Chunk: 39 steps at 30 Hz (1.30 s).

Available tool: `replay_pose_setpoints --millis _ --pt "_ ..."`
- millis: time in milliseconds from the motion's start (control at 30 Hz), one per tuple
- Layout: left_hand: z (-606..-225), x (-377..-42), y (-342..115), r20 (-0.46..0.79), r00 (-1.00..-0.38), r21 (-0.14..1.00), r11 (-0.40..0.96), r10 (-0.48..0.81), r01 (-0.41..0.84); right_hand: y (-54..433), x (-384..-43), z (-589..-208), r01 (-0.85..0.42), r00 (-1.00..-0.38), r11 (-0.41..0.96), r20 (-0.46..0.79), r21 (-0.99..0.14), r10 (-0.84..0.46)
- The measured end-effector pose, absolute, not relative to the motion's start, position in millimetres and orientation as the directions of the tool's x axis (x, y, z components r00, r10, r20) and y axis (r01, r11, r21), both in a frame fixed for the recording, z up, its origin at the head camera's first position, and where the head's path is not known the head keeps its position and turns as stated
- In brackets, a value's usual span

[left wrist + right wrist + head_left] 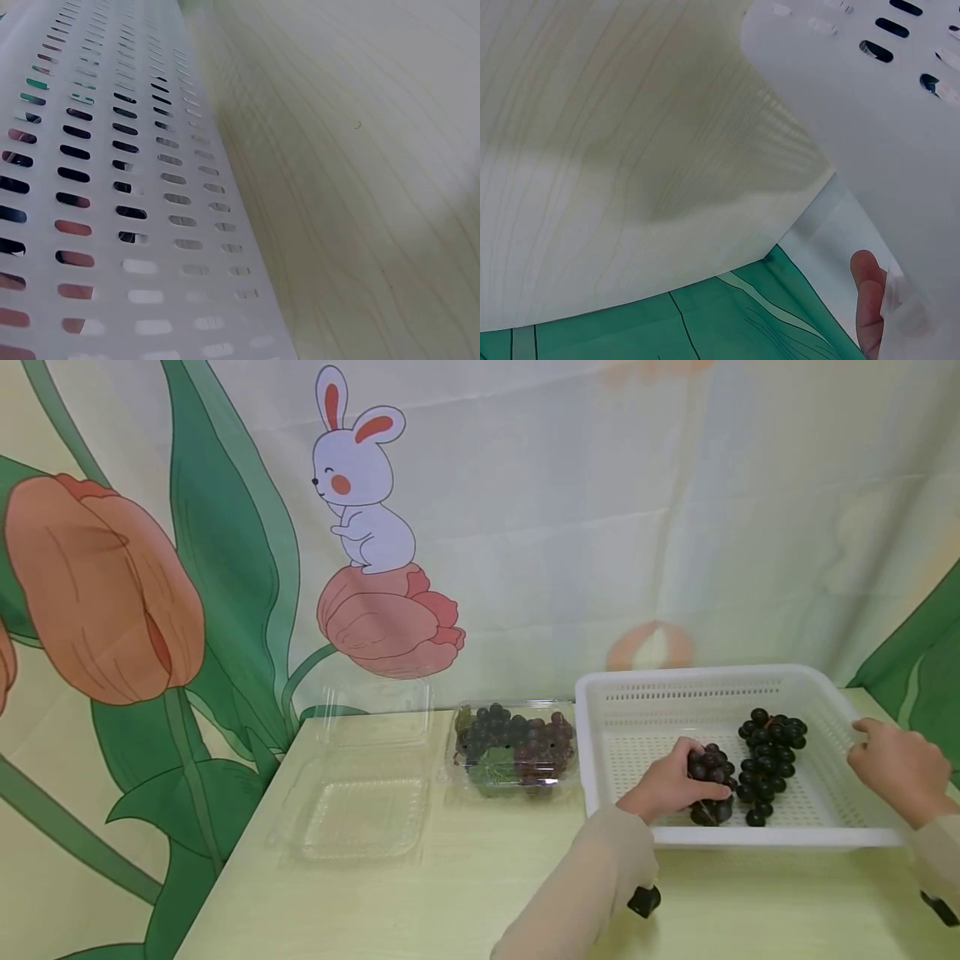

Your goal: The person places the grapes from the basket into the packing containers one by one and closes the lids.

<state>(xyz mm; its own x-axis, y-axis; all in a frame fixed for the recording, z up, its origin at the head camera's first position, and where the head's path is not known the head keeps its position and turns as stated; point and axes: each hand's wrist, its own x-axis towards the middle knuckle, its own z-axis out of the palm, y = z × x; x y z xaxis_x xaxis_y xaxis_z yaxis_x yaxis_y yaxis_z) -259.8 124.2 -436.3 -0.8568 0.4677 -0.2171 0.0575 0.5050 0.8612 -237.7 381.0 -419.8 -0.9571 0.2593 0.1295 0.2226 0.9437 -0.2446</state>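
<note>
In the head view a white plastic basket (pixel 776 837) stands on the right of the table. Inside it my left hand (pixel 667 783) grips a bunch of dark grapes (pixel 711 767), thumb across its near side. Just right of that lies a longer bunch of black grapes (pixel 763 762). My right hand (pixel 903 768) holds the basket's right rim; its fingers (pixel 868 304) show beside the wall in the right wrist view. The slotted basket wall (pixel 150 172) mostly hides the left hand in the left wrist view.
Left of the basket sits a clear clamshell box (pixel 513 772) holding dark grapes and a green leaf. Farther left, an open clear clamshell (pixel 363 827) lies with its lid raised against the printed curtain (pixel 525 527). The table (pixel 465 877) is pale wood.
</note>
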Motion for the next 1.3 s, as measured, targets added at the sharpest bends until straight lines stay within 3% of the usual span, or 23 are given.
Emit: replay_pose_setpoints --millis 467,1300 --pt "-431.4 -258.2 121.0 -0.119 -0.854 0.919 0.381 0.506 0.098 382.3 -238.7 -421.1 0.229 -0.956 0.942 0.128 -0.245 0.265" --pt "-424.9 -256.6 116.9 -0.113 -0.855 0.962 0.272 0.507 0.034 381.8 -238.2 -419.6 0.221 -0.959 0.947 0.125 -0.234 0.255"
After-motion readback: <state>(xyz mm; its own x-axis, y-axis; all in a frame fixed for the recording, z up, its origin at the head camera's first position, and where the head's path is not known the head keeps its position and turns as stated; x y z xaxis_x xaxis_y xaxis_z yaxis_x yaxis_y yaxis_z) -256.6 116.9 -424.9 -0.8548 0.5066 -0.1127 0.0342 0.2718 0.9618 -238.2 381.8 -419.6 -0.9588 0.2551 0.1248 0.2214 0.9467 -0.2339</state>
